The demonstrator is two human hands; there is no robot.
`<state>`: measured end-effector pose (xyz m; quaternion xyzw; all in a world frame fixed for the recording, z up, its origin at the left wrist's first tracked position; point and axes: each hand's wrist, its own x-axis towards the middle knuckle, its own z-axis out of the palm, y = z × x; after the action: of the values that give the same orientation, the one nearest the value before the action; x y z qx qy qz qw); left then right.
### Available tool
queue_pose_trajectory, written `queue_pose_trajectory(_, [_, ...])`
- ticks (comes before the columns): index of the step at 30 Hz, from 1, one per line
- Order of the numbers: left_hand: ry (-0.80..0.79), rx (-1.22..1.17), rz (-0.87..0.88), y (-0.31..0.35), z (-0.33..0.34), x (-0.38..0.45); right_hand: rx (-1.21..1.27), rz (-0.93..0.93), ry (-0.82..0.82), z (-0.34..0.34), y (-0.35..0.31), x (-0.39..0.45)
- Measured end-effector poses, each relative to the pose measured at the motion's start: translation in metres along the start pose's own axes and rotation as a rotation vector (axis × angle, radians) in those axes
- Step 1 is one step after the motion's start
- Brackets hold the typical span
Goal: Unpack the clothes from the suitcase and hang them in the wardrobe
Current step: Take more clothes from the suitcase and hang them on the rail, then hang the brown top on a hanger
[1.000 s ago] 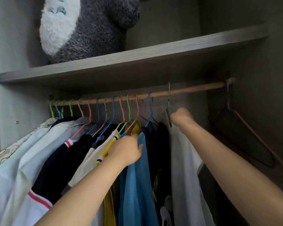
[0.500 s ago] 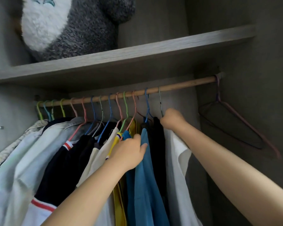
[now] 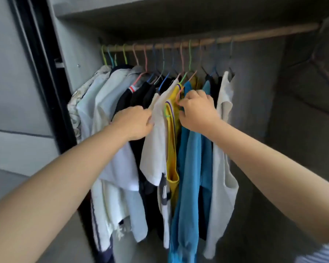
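Hanging from the wooden rail (image 3: 254, 34) above both hands, the clothes filled the wardrobe. The left hand (image 3: 135, 123) pinched the edge of a cream shirt (image 3: 156, 149), while the right hand (image 3: 197, 112) gripped the salmon hanger (image 3: 179, 95) at the yellow top (image 3: 172, 139) between them. Blue shirts (image 3: 192, 168) and a white vest (image 3: 223, 177) hung under and beyond the right hand; pale shirts (image 3: 95, 103) lay past the left.

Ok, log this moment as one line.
left hand: grips cream shirt | right hand: pinches orange hanger | clothes on rail | suitcase: unseen
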<state>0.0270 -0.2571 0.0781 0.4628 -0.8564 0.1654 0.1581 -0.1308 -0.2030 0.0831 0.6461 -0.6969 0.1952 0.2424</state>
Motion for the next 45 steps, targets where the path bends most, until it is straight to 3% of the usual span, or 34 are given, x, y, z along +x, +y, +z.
queue_pose_trajectory(6, [-0.146, 0.105, -0.317, -0.060, 0.008, -0.128, 0.163, -0.302, -0.097, 0.027, -0.091, -0.045])
queue_pose_trajectory(16, [-0.529, 0.158, -0.866, -0.140, 0.012, -0.434, 0.416, -0.826, -0.394, 0.058, -0.309, -0.199])
queue_pose_trajectory(24, [-0.783, 0.057, -1.148, -0.193, 0.035, -0.670, 0.516, -0.957, -0.608, 0.087, -0.481, -0.336])
queue_pose_trajectory(30, [-0.822, -0.111, -1.307, -0.227, 0.076, -0.780, 0.563, -0.974, -0.811, 0.137, -0.568, -0.436])
queue_pose_trajectory(36, [-0.907, -0.231, -1.353, -0.236, 0.188, -0.869, 0.621, -0.931, -1.139, 0.249, -0.626, -0.531])
queue_pose_trajectory(45, [-0.875, -0.271, -1.387, -0.223, 0.441, -0.999, 0.584, -0.919, -1.193, 0.479, -0.688, -0.697])
